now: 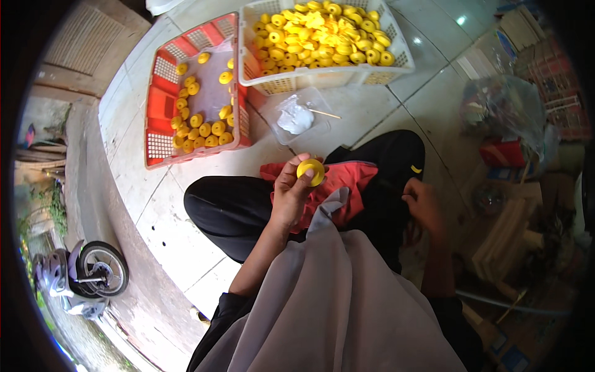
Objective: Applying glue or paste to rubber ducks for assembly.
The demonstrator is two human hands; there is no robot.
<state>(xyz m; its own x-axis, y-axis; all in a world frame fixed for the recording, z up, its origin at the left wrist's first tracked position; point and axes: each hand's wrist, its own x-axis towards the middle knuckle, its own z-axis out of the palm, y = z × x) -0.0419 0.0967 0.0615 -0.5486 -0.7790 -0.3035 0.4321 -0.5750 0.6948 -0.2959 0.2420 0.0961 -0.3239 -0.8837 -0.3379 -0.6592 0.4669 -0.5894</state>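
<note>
My left hand (291, 193) grips a round yellow disc-shaped piece (315, 172) between thumb and fingers, above the red cloth (347, 184) on my lap. Its broad face is turned up, with the thumb pressed on it. Beside my right knee, my right hand (423, 202) is closed with curled fingers; whatever may be inside is hidden. Ahead of me on the tiles, a clear plastic tub (286, 137) contains a white paste-like mass (295, 118) and a thin wooden stick (326, 114).
A red crate (162, 102) at the front left has several yellow round pieces (218, 128) on its lined bottom. Next to it, a white basket (297, 80) is heaped with more. Plastic bags (503, 105) and wood blocks (505, 239) crowd the right; a motorcycle wheel (103, 268) stands far left.
</note>
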